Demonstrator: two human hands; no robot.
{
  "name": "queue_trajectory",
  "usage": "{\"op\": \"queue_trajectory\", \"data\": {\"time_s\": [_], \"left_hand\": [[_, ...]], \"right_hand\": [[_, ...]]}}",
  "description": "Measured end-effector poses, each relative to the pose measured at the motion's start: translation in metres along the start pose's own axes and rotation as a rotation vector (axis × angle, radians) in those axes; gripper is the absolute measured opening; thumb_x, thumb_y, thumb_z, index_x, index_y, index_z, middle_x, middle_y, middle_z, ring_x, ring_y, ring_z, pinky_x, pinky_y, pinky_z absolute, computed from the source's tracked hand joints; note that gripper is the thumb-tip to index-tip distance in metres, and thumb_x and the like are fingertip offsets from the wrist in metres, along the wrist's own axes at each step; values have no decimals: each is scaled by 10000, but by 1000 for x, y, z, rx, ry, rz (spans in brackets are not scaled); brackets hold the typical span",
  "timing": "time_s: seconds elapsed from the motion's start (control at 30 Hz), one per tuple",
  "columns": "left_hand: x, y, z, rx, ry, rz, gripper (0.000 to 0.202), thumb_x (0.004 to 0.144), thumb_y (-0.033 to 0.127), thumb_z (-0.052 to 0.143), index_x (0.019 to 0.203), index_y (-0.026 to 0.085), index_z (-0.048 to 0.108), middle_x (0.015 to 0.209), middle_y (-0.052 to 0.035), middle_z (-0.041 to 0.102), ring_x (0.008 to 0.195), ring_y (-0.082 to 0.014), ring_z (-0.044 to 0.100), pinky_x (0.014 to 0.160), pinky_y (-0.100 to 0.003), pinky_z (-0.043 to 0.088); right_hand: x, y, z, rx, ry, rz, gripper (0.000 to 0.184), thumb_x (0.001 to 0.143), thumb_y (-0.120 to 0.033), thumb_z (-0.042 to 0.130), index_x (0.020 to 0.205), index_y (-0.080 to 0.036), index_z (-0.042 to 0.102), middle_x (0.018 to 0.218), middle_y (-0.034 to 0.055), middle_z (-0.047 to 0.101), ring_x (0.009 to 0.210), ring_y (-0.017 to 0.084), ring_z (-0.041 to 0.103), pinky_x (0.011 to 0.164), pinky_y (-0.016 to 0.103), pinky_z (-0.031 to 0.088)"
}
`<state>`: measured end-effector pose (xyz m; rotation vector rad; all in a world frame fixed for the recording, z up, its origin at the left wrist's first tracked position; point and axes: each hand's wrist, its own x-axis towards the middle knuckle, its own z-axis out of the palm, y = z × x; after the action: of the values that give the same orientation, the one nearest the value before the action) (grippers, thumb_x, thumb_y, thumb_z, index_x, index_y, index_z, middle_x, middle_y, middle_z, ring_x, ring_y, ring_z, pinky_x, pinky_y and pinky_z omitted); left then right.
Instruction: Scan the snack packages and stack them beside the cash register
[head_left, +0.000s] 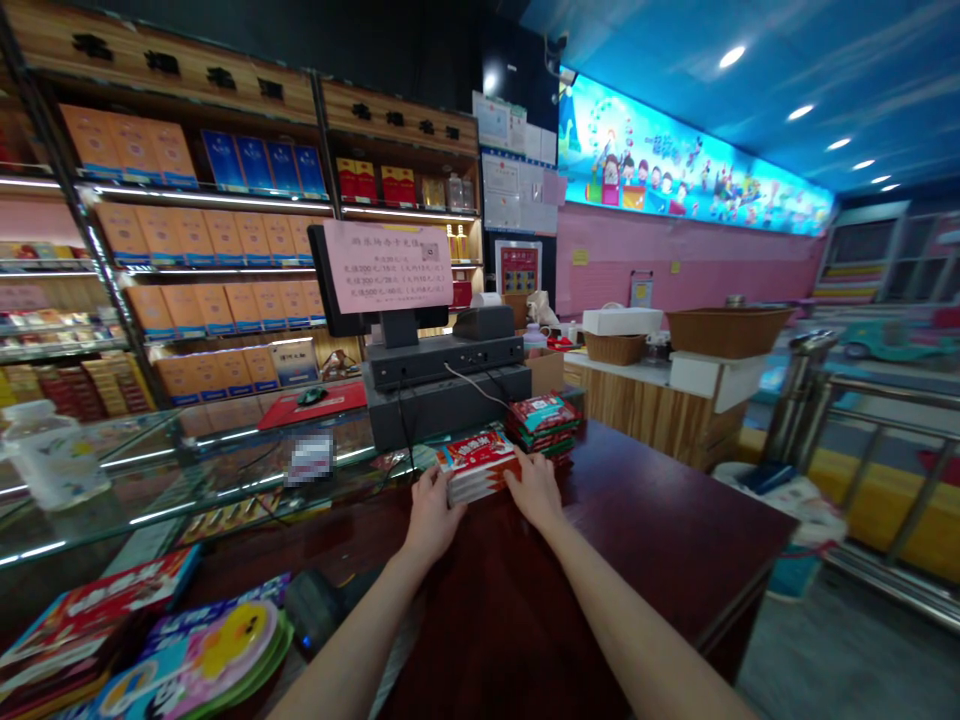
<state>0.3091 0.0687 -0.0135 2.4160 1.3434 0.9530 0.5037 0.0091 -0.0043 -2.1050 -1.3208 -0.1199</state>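
Observation:
My left hand (433, 512) and my right hand (534, 488) grip a stack of red-and-white flat packets (476, 468) from either side. The stack rests on a dark red wooden counter (645, 520), and its lower layers are partly hidden by my fingers. Just behind my right hand stands a taller pile of red-and-green packets (544, 425), which my right hand does not appear to touch.
A black point-of-sale terminal (442, 385) with a pink sign (388, 266) stands behind the packets. To the left are a glass display counter (150, 470), a handheld scanner (315, 607) and picture books (195, 650). Shelves of boxed goods (217, 250) line the back wall.

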Motion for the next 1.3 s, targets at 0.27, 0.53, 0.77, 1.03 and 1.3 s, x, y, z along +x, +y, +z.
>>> {"op": "queue_trajectory", "data": {"time_s": [0.27, 0.53, 0.77, 1.03, 1.3], "left_hand": [[-7, 1, -23, 35, -25, -4, 590, 781, 216, 658, 1359, 145, 560, 1450, -162, 500, 1350, -289, 461, 1150, -432, 345], [-27, -8, -65, 77, -35, -50, 611, 778, 243, 636, 1380, 178, 550, 1527, -144, 452, 1401, -309, 409, 1110, -438, 397], [-45, -45, -114, 130, -1, -65, 552, 793, 252, 637, 1342, 201, 597, 1474, -106, 525, 1370, -273, 453, 1138, -418, 382], [-71, -116, -182, 236, 69, -177, 418, 844, 260, 593, 1254, 232, 670, 1409, -96, 588, 1304, -285, 524, 1114, -450, 404], [-106, -188, -234, 341, 87, -348, 405, 877, 301, 560, 1263, 234, 662, 1401, -90, 599, 1299, -269, 526, 1119, -441, 382]], "right_hand": [[-8, -6, -6, -34, 71, -74, 512, 918, -273, 567, 1422, -185, 552, 1208, 137, 615, 1120, 294, 531, 973, 348, 413], [-23, -30, -6, -47, 23, -192, 507, 924, -245, 545, 1429, -199, 540, 1396, 99, 580, 1207, 283, 505, 1008, 361, 407], [-33, -63, 6, 21, -66, -312, 497, 915, -231, 540, 1411, -210, 563, 1404, 94, 596, 1264, 279, 503, 1034, 389, 409], [-44, -125, 23, 124, -173, -474, 436, 935, -260, 518, 1355, -188, 612, 1355, 94, 648, 1278, 256, 543, 1091, 405, 388], [-70, -202, 26, 208, -353, -580, 393, 957, -318, 522, 1314, -212, 648, 1341, 79, 671, 1268, 253, 576, 1077, 398, 407]]}}
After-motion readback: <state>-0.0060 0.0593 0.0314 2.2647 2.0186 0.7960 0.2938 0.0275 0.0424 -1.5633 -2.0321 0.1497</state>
